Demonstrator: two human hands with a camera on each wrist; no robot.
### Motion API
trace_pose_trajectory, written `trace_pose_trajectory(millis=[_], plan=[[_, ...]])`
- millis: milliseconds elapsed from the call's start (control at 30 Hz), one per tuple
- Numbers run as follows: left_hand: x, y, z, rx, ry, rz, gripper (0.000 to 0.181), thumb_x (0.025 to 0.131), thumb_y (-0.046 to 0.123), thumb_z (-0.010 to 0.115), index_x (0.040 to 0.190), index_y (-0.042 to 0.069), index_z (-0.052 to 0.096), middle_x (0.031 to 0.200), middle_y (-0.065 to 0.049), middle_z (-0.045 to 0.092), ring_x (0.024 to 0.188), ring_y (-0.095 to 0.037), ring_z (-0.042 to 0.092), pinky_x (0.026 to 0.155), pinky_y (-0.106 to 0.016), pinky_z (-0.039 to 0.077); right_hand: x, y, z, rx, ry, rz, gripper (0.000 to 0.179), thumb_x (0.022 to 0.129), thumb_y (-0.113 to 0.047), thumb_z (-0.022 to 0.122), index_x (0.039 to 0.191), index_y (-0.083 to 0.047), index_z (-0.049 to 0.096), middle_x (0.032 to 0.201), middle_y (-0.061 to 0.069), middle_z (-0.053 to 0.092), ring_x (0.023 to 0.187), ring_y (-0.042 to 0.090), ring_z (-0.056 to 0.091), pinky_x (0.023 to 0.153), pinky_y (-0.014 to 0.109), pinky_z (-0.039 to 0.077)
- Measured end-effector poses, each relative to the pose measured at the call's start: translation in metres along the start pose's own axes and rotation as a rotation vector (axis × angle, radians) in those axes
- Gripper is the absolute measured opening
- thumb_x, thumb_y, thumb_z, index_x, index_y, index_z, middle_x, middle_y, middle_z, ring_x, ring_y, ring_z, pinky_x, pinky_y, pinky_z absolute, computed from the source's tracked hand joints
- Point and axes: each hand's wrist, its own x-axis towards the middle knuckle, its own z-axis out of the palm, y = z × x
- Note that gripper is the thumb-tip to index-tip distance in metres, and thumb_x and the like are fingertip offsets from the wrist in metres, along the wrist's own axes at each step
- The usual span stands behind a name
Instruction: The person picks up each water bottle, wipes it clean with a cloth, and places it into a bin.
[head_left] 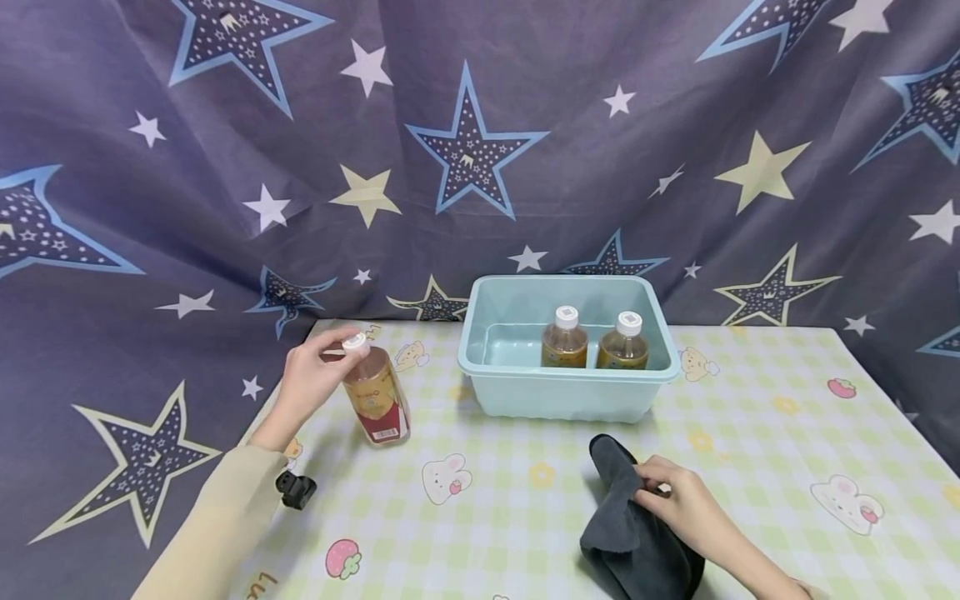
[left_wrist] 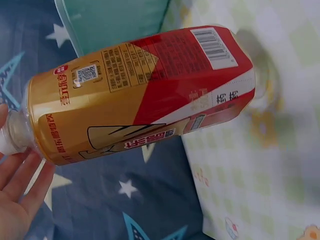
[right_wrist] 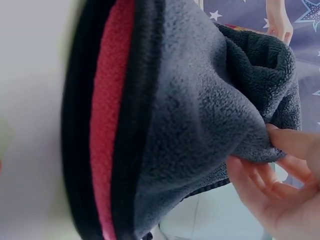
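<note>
My left hand (head_left: 313,372) pinches the white cap of a drink bottle (head_left: 377,398) at the left of the table. In the left wrist view the bottle's gold and red label (left_wrist: 120,95) shows, with a barcode near its base. The bottle leans slightly in the head view, its base close over the cloth. At the front right my right hand (head_left: 681,504) grips a dark grey cleaning cloth (head_left: 633,533) between thumb and fingers. Fleecy grey fabric (right_wrist: 200,100) with a black border and a red strip fills the right wrist view.
A light blue plastic bin (head_left: 562,396) stands at the back centre, with two white-capped bottles (head_left: 566,342) upright in its right part. A checked cartoon tablecloth (head_left: 487,533) covers the table. Behind it hangs a dark star-patterned curtain (head_left: 570,75). A small black device (head_left: 296,489) is by the left sleeve.
</note>
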Motion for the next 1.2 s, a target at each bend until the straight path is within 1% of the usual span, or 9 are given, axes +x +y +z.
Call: trace_pose_trajectory(millis=[100, 167, 367, 467, 600, 667, 867, 933, 1200], plan=[[-0.004, 0.009, 0.006, -0.026, 0.017, 0.025, 0.031, 0.076, 0.02, 0.07, 0.104, 0.005, 0.065, 0.094, -0.012, 0.066, 0.076, -0.023, 0.064, 0.063, -0.013, 0.051, 0.001, 0.001, -0.002, 0.006, 0.001, -0.029, 0.016, 0.077, 0.001, 0.065, 0.092, 0.0, 0.066, 0.082, -0.001, 0.058, 0.069, 0.0, 0.049, 0.055, 0.021, 0.048], [-0.007, 0.014, 0.009, -0.045, 0.017, 0.048, 0.029, 0.076, 0.016, 0.07, 0.103, 0.005, 0.065, 0.095, -0.011, 0.066, 0.076, -0.022, 0.064, 0.064, -0.016, 0.052, 0.001, 0.002, -0.003, 0.01, -0.005, -0.044, 0.015, 0.077, 0.001, 0.064, 0.092, 0.0, 0.066, 0.081, -0.001, 0.058, 0.069, 0.0, 0.049, 0.054, 0.02, 0.048], [-0.014, 0.032, 0.019, -0.095, -0.019, 0.103, 0.029, 0.075, 0.014, 0.07, 0.102, 0.006, 0.065, 0.101, -0.01, 0.064, 0.079, -0.02, 0.063, 0.067, -0.024, 0.054, 0.002, 0.003, -0.005, 0.014, -0.017, -0.057, 0.015, 0.077, 0.002, 0.063, 0.092, 0.0, 0.066, 0.082, -0.001, 0.058, 0.071, 0.0, 0.05, 0.054, 0.02, 0.049], [-0.017, 0.042, 0.024, -0.109, -0.035, 0.126, 0.028, 0.075, 0.015, 0.071, 0.102, 0.007, 0.066, 0.099, -0.009, 0.065, 0.078, -0.019, 0.063, 0.067, -0.024, 0.053, 0.003, 0.002, -0.006, 0.018, -0.015, -0.063, 0.015, 0.077, 0.002, 0.063, 0.091, 0.0, 0.066, 0.082, -0.001, 0.058, 0.071, 0.0, 0.05, 0.054, 0.021, 0.049], [-0.021, 0.056, 0.032, -0.137, -0.037, 0.18, 0.028, 0.073, 0.012, 0.072, 0.1, 0.006, 0.066, 0.094, -0.007, 0.066, 0.079, -0.018, 0.062, 0.067, -0.024, 0.053, 0.005, 0.001, -0.007, 0.02, -0.011, -0.065, 0.014, 0.077, 0.002, 0.063, 0.09, -0.002, 0.066, 0.083, 0.0, 0.058, 0.072, 0.0, 0.051, 0.053, 0.021, 0.049], [-0.023, 0.065, 0.036, -0.154, -0.037, 0.211, 0.028, 0.072, 0.008, 0.073, 0.099, 0.004, 0.066, 0.094, -0.008, 0.066, 0.079, -0.018, 0.061, 0.067, -0.025, 0.054, 0.005, 0.001, -0.007, 0.017, -0.011, -0.059, 0.013, 0.078, 0.002, 0.063, 0.089, -0.004, 0.066, 0.082, -0.002, 0.058, 0.072, 0.0, 0.051, 0.054, 0.021, 0.049], [-0.031, 0.108, 0.041, -0.184, -0.04, 0.316, 0.027, 0.067, -0.004, 0.073, 0.093, -0.006, 0.065, 0.088, -0.016, 0.065, 0.077, -0.025, 0.06, 0.064, -0.033, 0.055, 0.004, 0.001, -0.008, 0.01, -0.006, -0.072, 0.014, 0.077, 0.004, 0.062, 0.086, -0.007, 0.066, 0.081, -0.004, 0.057, 0.071, -0.001, 0.051, 0.054, 0.021, 0.05], [-0.032, 0.116, 0.044, -0.193, -0.043, 0.351, 0.027, 0.066, -0.005, 0.073, 0.091, -0.007, 0.064, 0.085, -0.016, 0.065, 0.076, -0.026, 0.06, 0.062, -0.034, 0.054, 0.005, 0.001, -0.008, 0.013, -0.003, -0.078, 0.015, 0.077, 0.004, 0.062, 0.086, -0.006, 0.066, 0.081, -0.004, 0.057, 0.071, 0.0, 0.05, 0.054, 0.021, 0.05], [-0.031, 0.106, 0.074, -0.243, -0.072, 0.425, 0.028, 0.069, 0.006, 0.074, 0.095, 0.002, 0.066, 0.089, -0.005, 0.066, 0.077, -0.016, 0.061, 0.063, -0.023, 0.053, 0.006, 0.001, -0.007, -0.009, 0.003, -0.071, 0.015, 0.076, 0.004, 0.062, 0.089, -0.003, 0.066, 0.08, -0.005, 0.057, 0.07, -0.001, 0.05, 0.054, 0.021, 0.049]])
